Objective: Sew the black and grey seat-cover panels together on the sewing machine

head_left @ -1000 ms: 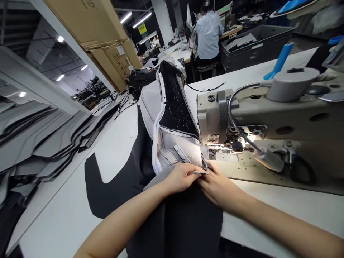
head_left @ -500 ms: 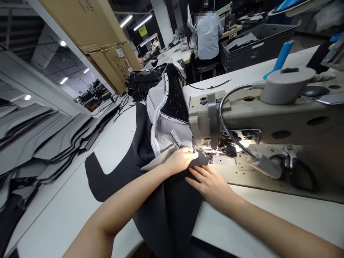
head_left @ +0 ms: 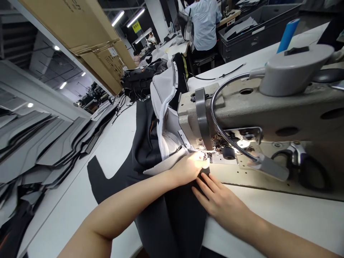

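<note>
My left hand is closed on the edge of a grey and white padded fabric piece, right at the needle of the sewing machine under its lamp. Flat on the dark fabric panel, fingers stretched toward the needle plate, lies my right hand. The padded piece stands up behind the machine head, with its black stitched side turned away. The dark panel hangs over the table's front edge.
Stacks of grey cut panels fill the left. Cardboard boxes stand behind them. Black scissors lie on the machine bed at right. A blue spool stands behind the machine. A person in a light shirt sits far back.
Both hands pushed the fabric forward to the needle. My right hand let go of the seam edge and now lies flat on the dark panel.
</note>
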`<action>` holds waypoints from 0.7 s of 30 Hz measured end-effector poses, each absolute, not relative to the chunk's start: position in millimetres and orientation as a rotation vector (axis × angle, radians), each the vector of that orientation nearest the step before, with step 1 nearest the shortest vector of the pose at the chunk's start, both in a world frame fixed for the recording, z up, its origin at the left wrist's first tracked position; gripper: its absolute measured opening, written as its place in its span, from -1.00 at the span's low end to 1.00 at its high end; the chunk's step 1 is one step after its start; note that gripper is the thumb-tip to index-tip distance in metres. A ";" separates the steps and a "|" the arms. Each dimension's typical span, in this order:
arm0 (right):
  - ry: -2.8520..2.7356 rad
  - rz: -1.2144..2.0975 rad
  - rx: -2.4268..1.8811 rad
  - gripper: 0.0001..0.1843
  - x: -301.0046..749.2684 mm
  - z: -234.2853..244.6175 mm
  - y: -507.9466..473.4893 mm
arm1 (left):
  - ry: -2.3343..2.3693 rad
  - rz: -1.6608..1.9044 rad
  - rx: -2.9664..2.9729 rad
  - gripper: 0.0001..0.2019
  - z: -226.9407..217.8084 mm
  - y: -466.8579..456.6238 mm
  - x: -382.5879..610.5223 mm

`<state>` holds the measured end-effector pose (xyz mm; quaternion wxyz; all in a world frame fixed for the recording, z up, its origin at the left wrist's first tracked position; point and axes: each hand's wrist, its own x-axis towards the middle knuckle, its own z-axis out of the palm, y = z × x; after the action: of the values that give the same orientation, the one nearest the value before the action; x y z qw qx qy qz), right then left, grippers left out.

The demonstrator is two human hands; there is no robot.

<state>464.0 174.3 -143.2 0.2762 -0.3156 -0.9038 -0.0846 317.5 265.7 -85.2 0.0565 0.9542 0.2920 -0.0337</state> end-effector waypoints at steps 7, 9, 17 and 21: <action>-2.465 -0.193 -0.743 -0.53 484.5 -146.7 180.9 | 0.932 -0.214 3.037 -0.83 -97.3 267.9 325.6; -2.466 -0.162 -0.743 -0.54 487.4 -143.7 183.4 | 0.936 -0.199 3.038 -0.84 -99.8 268.0 325.3; -2.481 -0.042 -0.734 -0.50 491.7 -141.9 186.9 | 1.019 -0.208 2.997 -0.81 -95.8 263.4 330.8; -2.496 -0.024 -0.729 -0.51 493.0 -141.6 187.5 | 1.169 -0.182 2.911 -0.82 -90.3 259.1 335.8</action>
<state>493.0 187.5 -141.6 0.2671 -0.2700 -0.9250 -0.0090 335.8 259.1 -90.3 -0.0003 0.9265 0.3719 -0.0580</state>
